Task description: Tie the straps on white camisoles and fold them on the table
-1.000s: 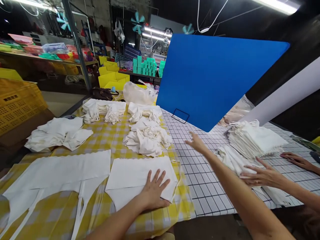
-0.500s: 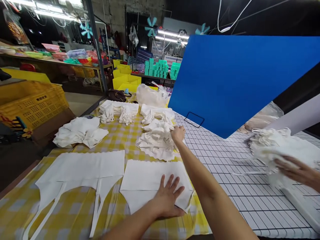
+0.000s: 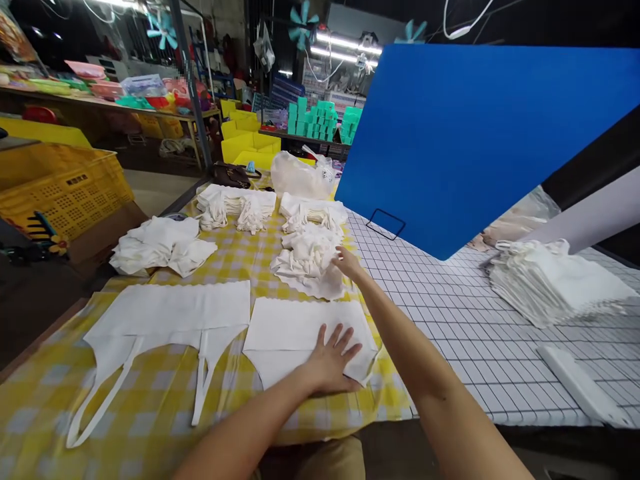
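Pressing: left hand (image 3: pixel 333 360) flat, fingers spread, palm down on the folded white cloth piece (image 3: pixel 300 333)
Cloth piece: lies on the yellow checked tablecloth (image 3: pixel 150 427), near the worktop's front edge, just left of the seam where the black-grid white covering (image 3: pixel 450 320) begins
Right hand (image 3: pixel 347 261): arm stretched forward, fingers loosely open, fingertips touching the right side of the crumpled white pile (image 3: pixel 310 260); not clearly pinching anything
Pile: just behind the cloth piece, toward mid-worktop
Left of cloth piece: larger white piece with straps (image 3: pixel 165 320) laid flat, straps trailing toward the front edge
Farther back: two more white stacks (image 3: pixel 235 203), clear plastic bag (image 3: pixel 297 177) at the back edge
Left edge: loose white heap (image 3: pixel 160 245)
Right side: neat white stack (image 3: pixel 555 280) on the grid covering, blue board (image 3: pixel 475 133) propped upright behind it
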`<state>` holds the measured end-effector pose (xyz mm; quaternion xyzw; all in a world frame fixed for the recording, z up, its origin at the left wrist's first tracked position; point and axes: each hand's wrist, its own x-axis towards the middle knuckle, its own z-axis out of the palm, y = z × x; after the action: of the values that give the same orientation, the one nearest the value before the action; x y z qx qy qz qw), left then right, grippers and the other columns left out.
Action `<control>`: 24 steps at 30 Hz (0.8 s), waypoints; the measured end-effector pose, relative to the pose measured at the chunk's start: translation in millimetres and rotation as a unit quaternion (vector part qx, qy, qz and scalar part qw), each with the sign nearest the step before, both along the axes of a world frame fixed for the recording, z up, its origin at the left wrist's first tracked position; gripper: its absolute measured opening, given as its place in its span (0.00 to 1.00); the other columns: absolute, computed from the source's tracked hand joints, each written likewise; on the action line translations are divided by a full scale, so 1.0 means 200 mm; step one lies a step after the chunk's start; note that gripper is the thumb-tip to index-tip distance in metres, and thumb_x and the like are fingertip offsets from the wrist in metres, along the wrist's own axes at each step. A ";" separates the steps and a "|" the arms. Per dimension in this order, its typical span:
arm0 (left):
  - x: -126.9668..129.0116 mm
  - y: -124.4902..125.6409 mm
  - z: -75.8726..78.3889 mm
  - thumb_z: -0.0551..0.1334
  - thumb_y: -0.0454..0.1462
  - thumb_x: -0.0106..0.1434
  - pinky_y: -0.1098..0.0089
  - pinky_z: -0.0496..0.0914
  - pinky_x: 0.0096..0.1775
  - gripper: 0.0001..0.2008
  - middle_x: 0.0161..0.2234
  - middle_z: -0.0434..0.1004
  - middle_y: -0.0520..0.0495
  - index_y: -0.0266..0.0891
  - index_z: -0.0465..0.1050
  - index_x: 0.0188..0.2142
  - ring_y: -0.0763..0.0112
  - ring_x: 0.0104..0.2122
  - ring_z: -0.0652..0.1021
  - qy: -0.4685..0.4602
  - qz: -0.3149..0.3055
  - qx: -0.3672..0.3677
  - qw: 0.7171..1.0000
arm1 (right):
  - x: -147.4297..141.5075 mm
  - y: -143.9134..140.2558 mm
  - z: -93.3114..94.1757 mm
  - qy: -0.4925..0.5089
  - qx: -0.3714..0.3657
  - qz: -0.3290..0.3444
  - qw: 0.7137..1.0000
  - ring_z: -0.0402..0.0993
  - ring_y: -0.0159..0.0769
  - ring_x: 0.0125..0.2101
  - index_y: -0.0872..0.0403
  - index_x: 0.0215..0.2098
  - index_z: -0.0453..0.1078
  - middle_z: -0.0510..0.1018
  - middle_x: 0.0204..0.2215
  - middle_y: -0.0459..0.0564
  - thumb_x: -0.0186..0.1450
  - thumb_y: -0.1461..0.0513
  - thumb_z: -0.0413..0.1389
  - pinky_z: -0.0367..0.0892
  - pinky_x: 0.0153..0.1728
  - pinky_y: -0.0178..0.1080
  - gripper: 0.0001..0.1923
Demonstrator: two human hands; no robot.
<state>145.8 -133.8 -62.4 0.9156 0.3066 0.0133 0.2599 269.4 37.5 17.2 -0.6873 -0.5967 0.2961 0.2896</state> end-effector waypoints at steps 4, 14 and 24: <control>0.00 0.01 -0.03 0.47 0.61 0.55 0.44 0.26 0.55 0.42 0.64 0.28 0.45 0.45 0.41 0.63 0.55 0.62 0.31 -0.004 0.000 0.012 1.000 | 0.20 -0.35 0.01 -0.027 -0.028 -0.045 0.998 0.69 0.31 0.27 0.53 0.39 0.68 0.73 0.30 0.47 0.55 0.61 0.51 0.63 0.29 0.34 0.13; 0.02 0.00 -0.05 0.48 0.61 0.54 0.45 0.26 0.55 0.42 0.64 0.29 0.47 0.47 0.42 0.63 0.54 0.62 0.33 0.018 0.012 0.030 0.999 | 0.26 -1.23 -0.24 0.000 -0.261 -0.050 0.964 0.61 0.31 0.09 0.53 0.13 0.64 0.67 0.08 0.47 0.59 0.50 0.46 0.53 0.12 0.33 0.23; 0.01 0.02 -0.06 0.47 0.62 0.54 0.44 0.27 0.55 0.42 0.64 0.28 0.47 0.48 0.41 0.63 0.55 0.62 0.33 0.020 0.000 0.030 0.999 | 0.17 -1.14 -0.26 -0.009 -0.082 -0.162 0.983 0.70 0.41 0.30 0.51 0.16 0.60 0.72 0.19 0.50 0.52 0.59 0.51 0.58 0.27 0.36 0.09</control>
<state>147.7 -130.7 -75.3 0.9229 0.3117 0.0039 0.2262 302.8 -190.7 -35.6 -0.7985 -0.4541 0.2872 0.2714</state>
